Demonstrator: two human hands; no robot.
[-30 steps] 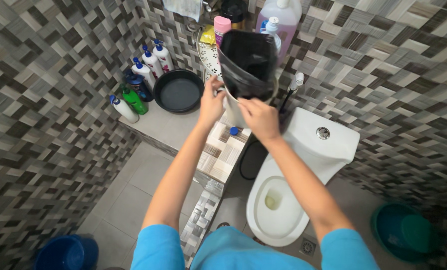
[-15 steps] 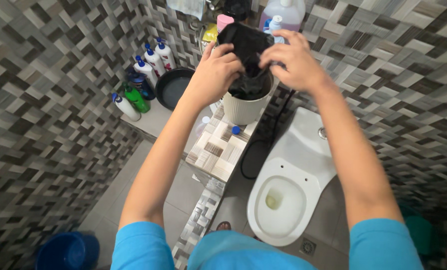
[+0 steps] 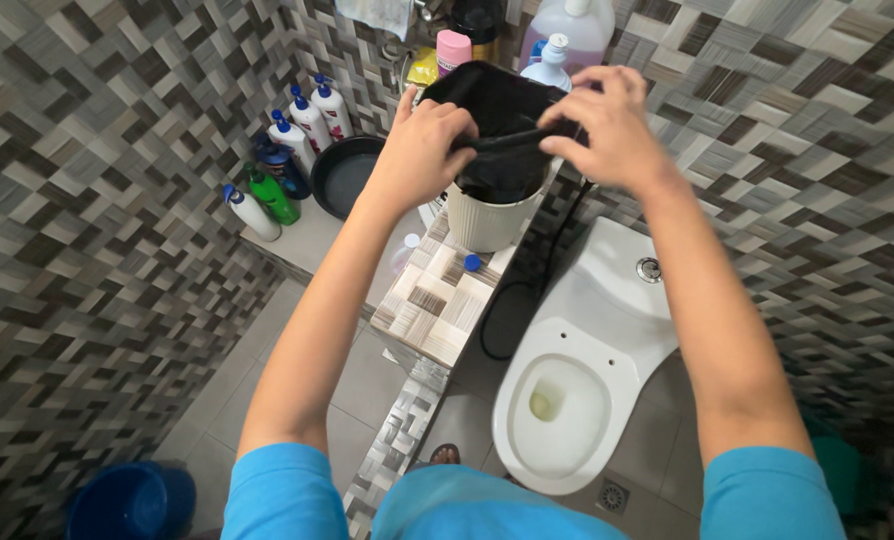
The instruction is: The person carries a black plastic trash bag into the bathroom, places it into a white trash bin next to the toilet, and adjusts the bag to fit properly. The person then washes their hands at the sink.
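Nearest the camera, the person's blue sleeves frame a white toilet (image 3: pixel 577 385), seat up, at about 5 o'clock from the hands. A blue bucket (image 3: pixel 127 500) stands on the floor at 7 o'clock. A low tiled ledge (image 3: pixel 437 300) runs away from the viewer, with a small blue cap (image 3: pixel 473 262) lying on it.

At the ledge's far end stands a cream ribbed bin (image 3: pixel 487 215), upright with its mouth facing up. A black bin bag (image 3: pixel 497 140) sits in that mouth, its long axis roughly vertical and its opening tilted toward the viewer. The left hand (image 3: pixel 422 150) has a closed grip on the bag's rim at 9 o'clock; the right hand (image 3: pixel 607 125) pinches the rim closed at 3 o'clock, so the bag lies between both hands, stretched across.

Farther left, on the bench (image 3: pixel 312 235), are a dark round pan (image 3: pixel 347 175), a green bottle (image 3: pixel 272 195) and white bottles with blue caps (image 3: pixel 312 115). Behind the bin stand a pink bottle (image 3: pixel 453 50) and a large clear jug (image 3: pixel 577 25).
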